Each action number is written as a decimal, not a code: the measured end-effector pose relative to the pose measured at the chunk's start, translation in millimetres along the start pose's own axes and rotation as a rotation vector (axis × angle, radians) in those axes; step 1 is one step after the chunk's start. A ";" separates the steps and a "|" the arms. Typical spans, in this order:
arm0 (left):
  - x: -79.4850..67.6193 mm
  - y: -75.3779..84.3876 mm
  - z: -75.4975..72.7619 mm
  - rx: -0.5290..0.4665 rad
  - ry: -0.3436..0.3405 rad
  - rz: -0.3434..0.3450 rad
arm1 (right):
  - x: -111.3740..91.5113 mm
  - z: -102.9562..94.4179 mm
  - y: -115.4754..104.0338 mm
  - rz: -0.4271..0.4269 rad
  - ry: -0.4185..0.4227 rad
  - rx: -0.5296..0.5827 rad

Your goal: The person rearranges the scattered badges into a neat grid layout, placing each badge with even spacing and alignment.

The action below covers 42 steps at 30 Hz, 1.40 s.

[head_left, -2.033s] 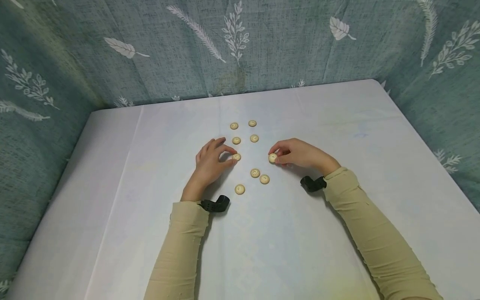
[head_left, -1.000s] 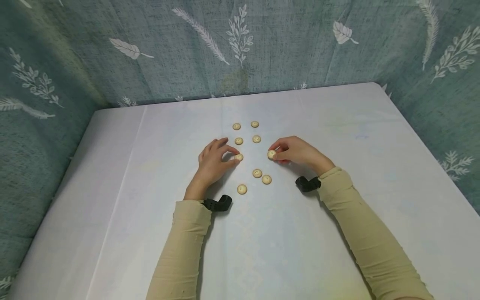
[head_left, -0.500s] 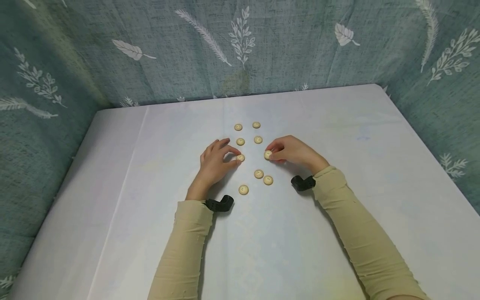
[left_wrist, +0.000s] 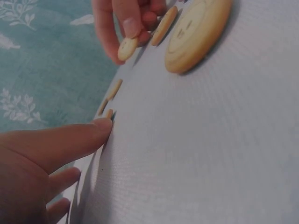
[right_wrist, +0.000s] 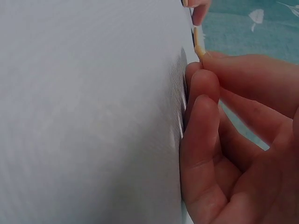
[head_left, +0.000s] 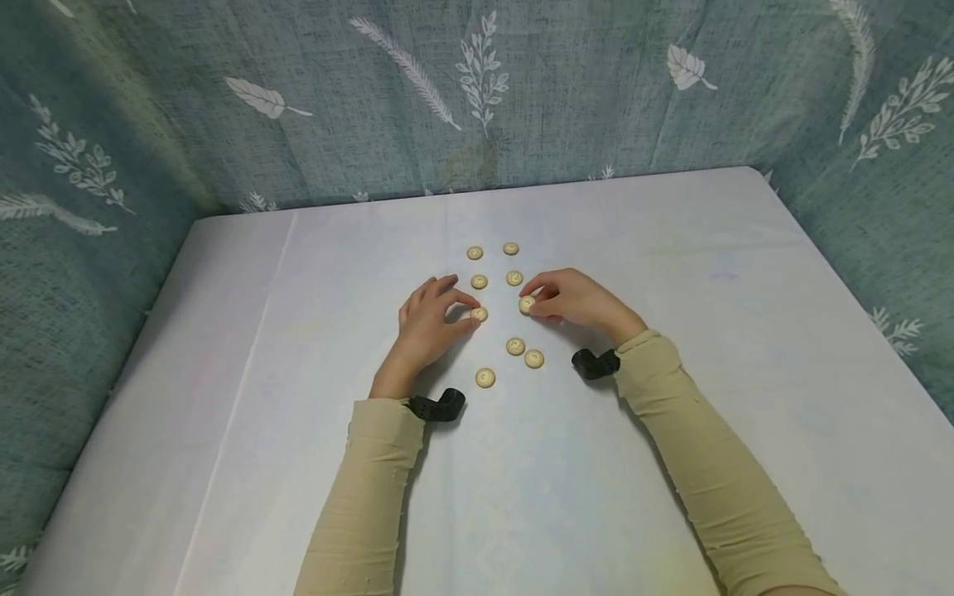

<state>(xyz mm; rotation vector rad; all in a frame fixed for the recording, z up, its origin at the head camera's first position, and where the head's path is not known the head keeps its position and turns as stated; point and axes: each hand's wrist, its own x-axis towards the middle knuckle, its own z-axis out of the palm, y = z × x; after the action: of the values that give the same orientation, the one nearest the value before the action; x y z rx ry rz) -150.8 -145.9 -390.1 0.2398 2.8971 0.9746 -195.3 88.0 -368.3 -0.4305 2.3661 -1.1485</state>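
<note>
My left hand point(head_left: 428, 327) has its thumb and index finger at the edges of a round cream button point(head_left: 479, 314) low on the white tabletop; the other fingers are spread out. To the right of it, my right hand point(head_left: 577, 300) pinches another button point(head_left: 527, 305) between thumb and fingertips. That pinched button point(left_wrist: 127, 49) appears tilted in the left wrist view. In the right wrist view it is a thin yellowish edge point(right_wrist: 200, 51) at the fingertips. Two four-button-like rows lie beyond: a left button point(head_left: 479, 282) and a right button point(head_left: 514, 278) are nearest the hands.
Farther back lie two more buttons, a left one point(head_left: 474, 253) and a right one point(head_left: 510, 248). Nearer the body are three loose buttons, one point(head_left: 485, 378) apart from the others. Green leaf-patterned cloth point(head_left: 417, 99) hangs behind the white table point(head_left: 633, 513).
My right hand has moved left with its button, bringing it closer to the left hand's button. The left hand keeps its place on the table; the head view has shifted slightly.
</note>
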 end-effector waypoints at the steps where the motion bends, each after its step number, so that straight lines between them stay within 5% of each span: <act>1: 0.0 0.1 0.0 0.001 0.000 0.000 | 0.0 0.3 -0.6 0.000 0.004 -0.002; 42: 1.0 -0.2 0.8 0.002 -0.010 -0.004 | 5.6 11.4 -6.5 -0.033 0.050 -0.221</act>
<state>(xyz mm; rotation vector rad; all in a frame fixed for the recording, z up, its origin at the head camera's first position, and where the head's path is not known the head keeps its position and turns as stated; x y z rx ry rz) -151.7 -145.5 -390.9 0.2375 2.8884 0.9675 -193.4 74.1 -370.8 -0.5221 2.5492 -0.9238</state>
